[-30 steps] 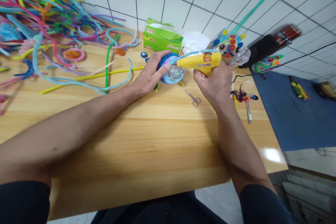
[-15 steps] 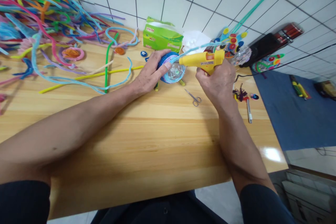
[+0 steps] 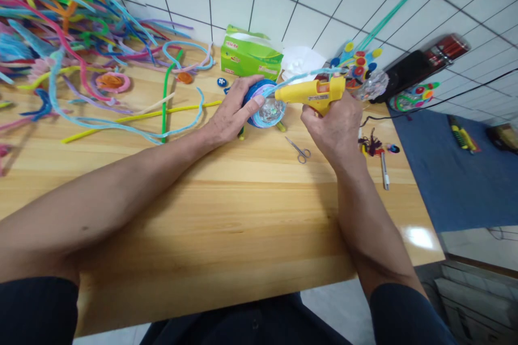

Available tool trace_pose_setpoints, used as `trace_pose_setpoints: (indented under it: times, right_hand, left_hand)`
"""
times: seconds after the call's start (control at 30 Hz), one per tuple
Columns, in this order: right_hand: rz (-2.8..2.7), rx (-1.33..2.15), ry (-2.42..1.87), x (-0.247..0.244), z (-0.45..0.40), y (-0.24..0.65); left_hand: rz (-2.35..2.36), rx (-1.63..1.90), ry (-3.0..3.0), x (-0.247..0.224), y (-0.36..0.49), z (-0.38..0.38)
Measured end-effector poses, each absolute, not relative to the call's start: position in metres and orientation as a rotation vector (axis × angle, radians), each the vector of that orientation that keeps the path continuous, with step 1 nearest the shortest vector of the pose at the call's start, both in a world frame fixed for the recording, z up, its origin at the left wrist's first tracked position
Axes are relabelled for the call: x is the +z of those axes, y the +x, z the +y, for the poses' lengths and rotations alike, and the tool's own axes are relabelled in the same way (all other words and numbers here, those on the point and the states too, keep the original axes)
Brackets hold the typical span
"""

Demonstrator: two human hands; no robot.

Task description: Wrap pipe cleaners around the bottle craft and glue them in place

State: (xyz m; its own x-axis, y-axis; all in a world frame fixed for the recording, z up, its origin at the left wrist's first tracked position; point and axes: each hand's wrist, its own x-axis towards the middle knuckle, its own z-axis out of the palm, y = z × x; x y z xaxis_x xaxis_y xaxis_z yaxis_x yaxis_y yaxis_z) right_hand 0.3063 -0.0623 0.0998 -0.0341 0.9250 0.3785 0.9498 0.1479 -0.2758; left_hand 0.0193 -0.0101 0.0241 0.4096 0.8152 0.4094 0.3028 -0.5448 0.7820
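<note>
My left hand [image 3: 237, 106] is wrapped round the side of a round clear container [image 3: 270, 113] banded with blue and lilac pipe cleaners. Its thumb presses on the upper band. In my right hand [image 3: 338, 121] is a yellow hot glue gun [image 3: 309, 92], gripped by its handle, with the nozzle tip at the container's rim beside my left thumb. A light blue pipe cleaner [image 3: 307, 74] runs from the rim along the top of the gun to the right. The container's far side is hidden by my left hand.
Small scissors [image 3: 299, 151] lie in front of the container. A green tissue pack [image 3: 251, 54] stands behind it. Many loose pipe cleaners [image 3: 81, 27] heap at the left. To the right are a white-handled cutter [image 3: 384, 171], a dark red flask [image 3: 447, 51] and a black cord [image 3: 457, 96].
Almost nothing differs. The glue gun and my right hand have shifted very slightly left, while my left hand keeps its hold on the container.
</note>
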Motion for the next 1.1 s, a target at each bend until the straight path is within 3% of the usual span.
trace_pose_setpoints:
  times: [0.37,0.77,1.1]
  right_hand:
    - [-1.923,-0.198,-1.674,0.094,-0.061,0.309]
    - [-1.912,-0.058,-1.701,0.098,-0.064,0.304]
    - [-1.887,-0.249,-1.676,0.088,-0.060,0.302]
  left_hand:
    - [0.965,1.079,2.055,0.023,0.019,-0.011]
    - [0.937,1.121,2.076,0.021,0.019,-0.009]
    - [0.872,1.199,2.044,0.018,0.018,-0.006]
